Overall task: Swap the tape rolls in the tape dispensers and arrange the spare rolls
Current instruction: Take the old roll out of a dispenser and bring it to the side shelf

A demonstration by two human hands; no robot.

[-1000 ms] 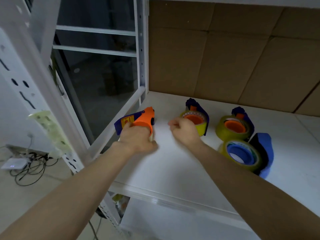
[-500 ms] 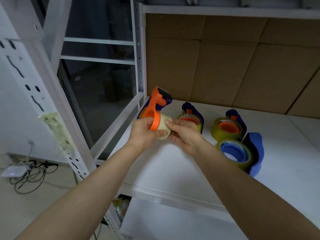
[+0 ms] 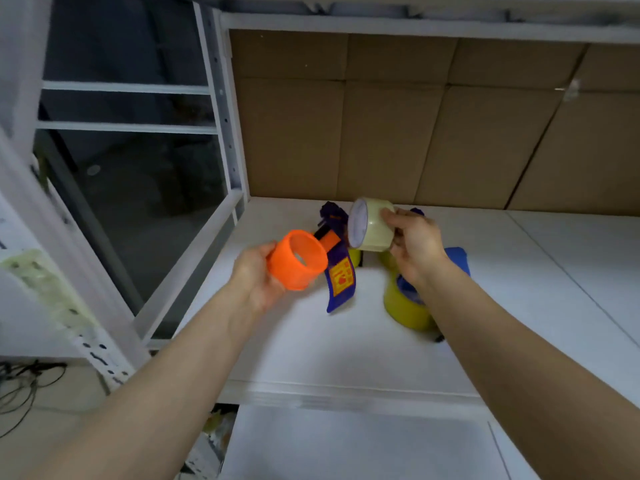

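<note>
Head view: the left hand (image 3: 256,275) grips the orange plastic hub (image 3: 297,259) of a blue-and-orange handheld tape dispenser (image 3: 337,268), fingers wrapped round the hub's far side, the hub's open bore facing the camera. At about two o'clock from it, apart from the hub, the right hand (image 3: 417,247) pinches a pale, nearly clear roll of packing tape (image 3: 370,225) between thumb and fingers, the roll's flat face turned towards the hub. Both are held in the air above the white shelf board (image 3: 311,341).

Judged from this, the roll is off its dispenser. To do the step well, keep the hub steady, hold the roll by its rim, and set it down flat, clear of the yellow tape roll (image 3: 405,308) at four o'clock.

The dispenser's blue body carries a yellow label with red marks (image 3: 343,276); the writing is too blurred to read.
</note>
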